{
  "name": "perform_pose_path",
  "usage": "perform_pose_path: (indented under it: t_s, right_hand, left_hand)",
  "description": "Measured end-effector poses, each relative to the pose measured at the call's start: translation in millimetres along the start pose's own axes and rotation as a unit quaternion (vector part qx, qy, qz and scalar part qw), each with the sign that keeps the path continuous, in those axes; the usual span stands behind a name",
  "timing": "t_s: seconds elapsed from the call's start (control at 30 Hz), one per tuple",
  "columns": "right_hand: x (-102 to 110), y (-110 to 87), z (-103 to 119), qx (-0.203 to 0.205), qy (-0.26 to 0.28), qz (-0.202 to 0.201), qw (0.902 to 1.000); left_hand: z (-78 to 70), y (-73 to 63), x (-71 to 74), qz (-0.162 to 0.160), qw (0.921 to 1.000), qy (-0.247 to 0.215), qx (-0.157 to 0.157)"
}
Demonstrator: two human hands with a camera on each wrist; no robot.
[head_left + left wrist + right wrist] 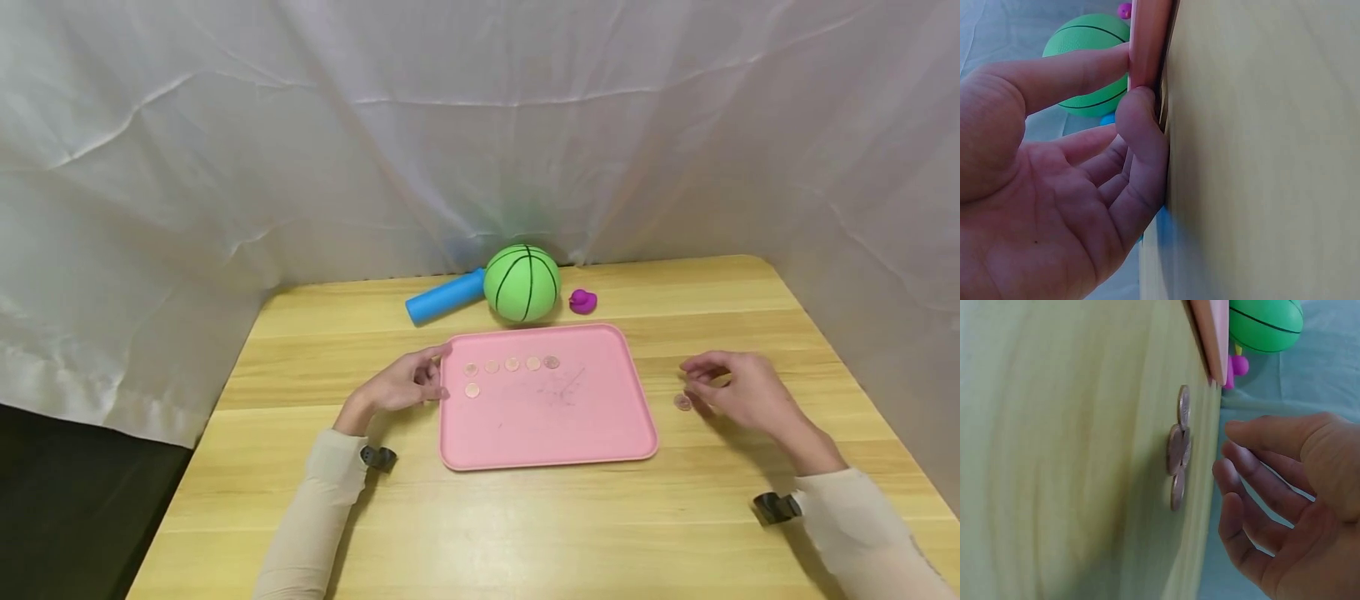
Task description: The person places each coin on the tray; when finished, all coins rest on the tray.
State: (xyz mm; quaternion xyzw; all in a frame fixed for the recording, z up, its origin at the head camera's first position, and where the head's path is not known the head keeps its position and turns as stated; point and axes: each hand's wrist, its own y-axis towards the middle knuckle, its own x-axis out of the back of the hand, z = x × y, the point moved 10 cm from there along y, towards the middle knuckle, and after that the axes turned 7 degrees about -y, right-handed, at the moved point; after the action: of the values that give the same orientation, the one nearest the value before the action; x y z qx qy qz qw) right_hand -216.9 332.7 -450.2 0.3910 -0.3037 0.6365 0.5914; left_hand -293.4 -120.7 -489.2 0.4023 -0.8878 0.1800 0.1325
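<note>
A pink tray (585, 429) lies on the table with several coins (512, 364) on it, most in a row near its far edge and one below the row's left end. My left hand (401, 382) holds the tray's left edge; in the left wrist view the thumb and a bent finger touch its rim. To the right of the tray, my right hand (742, 390) hovers just above a small pile of coins (1177, 447). Its fingers are loosely bent with nothing between them, and the right wrist view shows them apart from the coins.
Behind the tray sit a green ball (522, 283) with black lines, a blue cylinder (446, 297) and a small purple rubber duck (582, 301). Pale curtains (480, 150) hang behind the wooden table (525, 533) and along its sides.
</note>
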Motion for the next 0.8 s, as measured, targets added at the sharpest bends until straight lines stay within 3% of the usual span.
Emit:
perform_pose_path:
  t_s: [0.23,0.47,0.8]
  right_hand:
    - [-9,1.8,-3,0.002,-0.020,0.021,0.9996]
    - [-10,12.2,-15,-0.016,-0.059,0.026,0.9978]
    - [-7,15.9,-17,-0.007,-0.059,0.031,0.9978]
  left_hand:
    - [-0.6,0.0,0.1,0.000,0.9999,0.000,-0.012]
    - [0.9,0.3,0.2,0.000,1.0000,-0.007,-0.004]
    - [1.1,-0.2,-0.4,0.001,0.9998,-0.017,-0.006]
